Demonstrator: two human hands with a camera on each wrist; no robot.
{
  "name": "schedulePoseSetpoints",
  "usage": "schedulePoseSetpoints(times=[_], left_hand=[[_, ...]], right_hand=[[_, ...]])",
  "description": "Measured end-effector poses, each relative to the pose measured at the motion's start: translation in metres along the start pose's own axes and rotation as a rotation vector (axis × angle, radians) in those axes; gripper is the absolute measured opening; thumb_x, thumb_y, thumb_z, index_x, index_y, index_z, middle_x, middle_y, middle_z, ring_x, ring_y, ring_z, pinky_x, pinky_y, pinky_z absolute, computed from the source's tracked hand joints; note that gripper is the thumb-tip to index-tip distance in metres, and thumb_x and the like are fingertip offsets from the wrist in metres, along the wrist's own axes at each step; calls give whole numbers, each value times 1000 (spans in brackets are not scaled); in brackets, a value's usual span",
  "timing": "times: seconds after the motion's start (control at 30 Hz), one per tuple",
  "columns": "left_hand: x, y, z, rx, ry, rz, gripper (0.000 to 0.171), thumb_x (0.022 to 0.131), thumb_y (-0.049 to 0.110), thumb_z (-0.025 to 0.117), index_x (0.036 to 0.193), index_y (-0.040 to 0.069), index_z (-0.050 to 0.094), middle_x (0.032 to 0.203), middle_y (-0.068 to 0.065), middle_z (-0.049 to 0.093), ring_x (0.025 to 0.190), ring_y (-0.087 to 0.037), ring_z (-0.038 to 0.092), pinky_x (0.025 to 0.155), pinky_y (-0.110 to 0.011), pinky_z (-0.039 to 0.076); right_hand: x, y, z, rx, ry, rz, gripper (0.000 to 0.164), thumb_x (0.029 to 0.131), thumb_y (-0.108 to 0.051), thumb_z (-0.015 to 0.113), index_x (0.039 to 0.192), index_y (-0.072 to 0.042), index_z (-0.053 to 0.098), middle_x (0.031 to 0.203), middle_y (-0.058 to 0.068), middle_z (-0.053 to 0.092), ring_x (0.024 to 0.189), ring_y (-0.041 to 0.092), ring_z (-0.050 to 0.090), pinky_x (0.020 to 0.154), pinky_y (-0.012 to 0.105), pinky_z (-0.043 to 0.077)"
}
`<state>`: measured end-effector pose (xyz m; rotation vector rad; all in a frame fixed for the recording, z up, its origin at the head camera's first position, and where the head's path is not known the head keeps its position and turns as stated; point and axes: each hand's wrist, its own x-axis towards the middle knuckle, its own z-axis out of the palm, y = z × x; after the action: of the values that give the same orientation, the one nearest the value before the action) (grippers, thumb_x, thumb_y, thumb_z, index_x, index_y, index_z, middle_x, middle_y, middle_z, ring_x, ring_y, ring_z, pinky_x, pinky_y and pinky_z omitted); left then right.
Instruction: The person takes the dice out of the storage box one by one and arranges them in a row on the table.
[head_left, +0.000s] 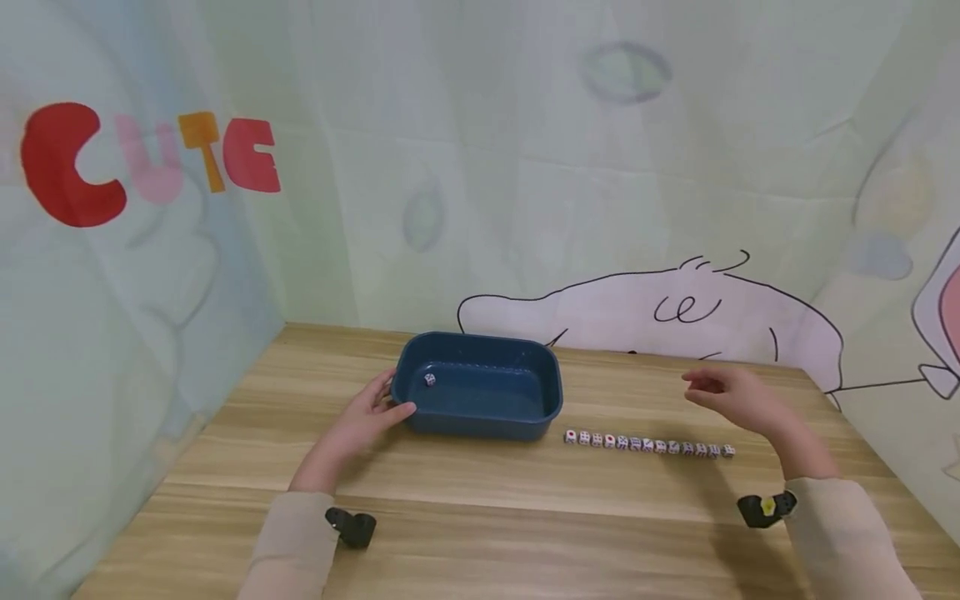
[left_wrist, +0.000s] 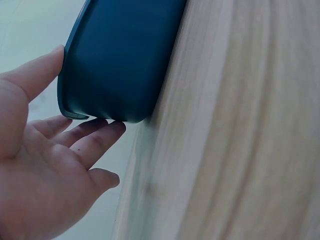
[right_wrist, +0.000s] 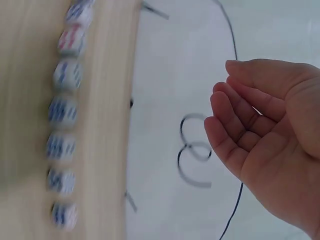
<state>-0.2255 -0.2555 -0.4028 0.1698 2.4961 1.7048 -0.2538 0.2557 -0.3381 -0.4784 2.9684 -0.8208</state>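
A dark blue plastic bin (head_left: 480, 427) stands at the middle of the table, with a single die (head_left: 430, 380) inside near its left end. My left hand (head_left: 372, 414) rests on the bin's left end, thumb at the front rim and fairly straight fingers against the end wall. In the left wrist view the fingertips (left_wrist: 114, 129) touch the outside of the bin (left_wrist: 120, 60). To the right of the bin runs a row of several white dice (head_left: 648, 445). Above and behind the row's right part, my right hand (head_left: 727, 396) hangs in the air, fingers loosely bent, nothing visible in it.
The wooden table (head_left: 480, 533) ends at a printed cloth backdrop (head_left: 450, 167) behind and on both sides. Small black devices, a left one (head_left: 352, 527) and a right one (head_left: 767, 508), are worn at the wrists. Several dice (right_wrist: 62, 147) appear blurred in the right wrist view.
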Motion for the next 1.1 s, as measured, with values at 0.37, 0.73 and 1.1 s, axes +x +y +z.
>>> schedulePoseSetpoints(times=[0.37,0.73,1.1], left_hand=[[-2,3,2,6,4,10,77,96,22,60,154,2,14,153,-31,22,138,-46,30,111,-52,31],[-3,3,1,3,18,14,75,96,19,60,153,0,15,152,-32,24,137,-45,32,111,-52,32],[-3,2,2,-15,25,-5,73,96,16,60,153,0,15,153,-31,23,139,-44,30,112,-51,29]], right_hand=[[47,-62,24,101,-16,-143,29,93,-13,64,116,4,63,95,8,68,86,18,63,73,31,54],[91,-121,49,131,-55,-243,28,93,-13,64,118,0,65,96,9,68,83,19,60,76,32,53],[116,-161,75,207,-127,-268,31,93,-15,63,121,-1,64,102,12,69,89,20,65,83,35,56]])
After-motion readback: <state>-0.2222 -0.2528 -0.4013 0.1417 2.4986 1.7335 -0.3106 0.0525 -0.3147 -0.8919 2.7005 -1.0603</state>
